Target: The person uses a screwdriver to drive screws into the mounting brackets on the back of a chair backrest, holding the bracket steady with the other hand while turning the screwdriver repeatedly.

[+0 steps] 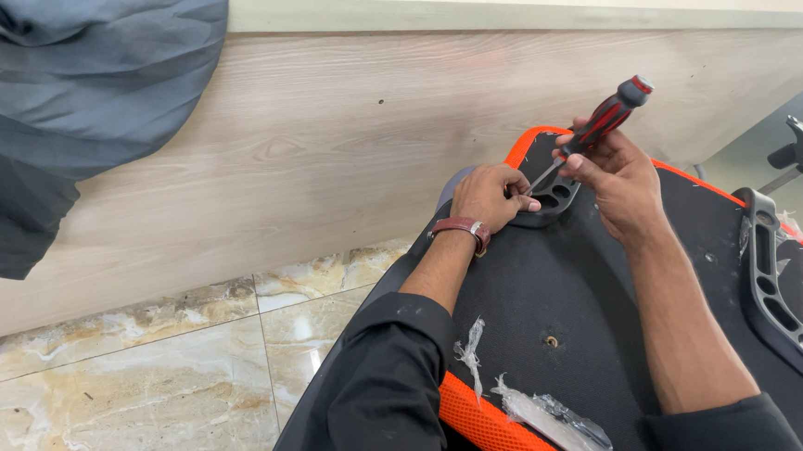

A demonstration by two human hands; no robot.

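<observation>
We held a red-and-black screwdriver (603,122) in our right hand (620,181), fingers closed around its handle, its tip angled down into a black plastic bracket (552,199) on the underside of a black chair seat (583,292) trimmed in orange. Our left hand (489,196) gripped that bracket's near edge. A second black armrest bracket (773,295) lay on the seat's right side, with torn plastic wrap (557,421) near our sleeves.

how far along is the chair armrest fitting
Done: the right-side bracket already lies along the seat base. In hand: the right hand drives a screwdriver into the far bracket, which the left hand steadies. Left: a centre hole is bare, and plastic wrap clings to the orange edge.
</observation>
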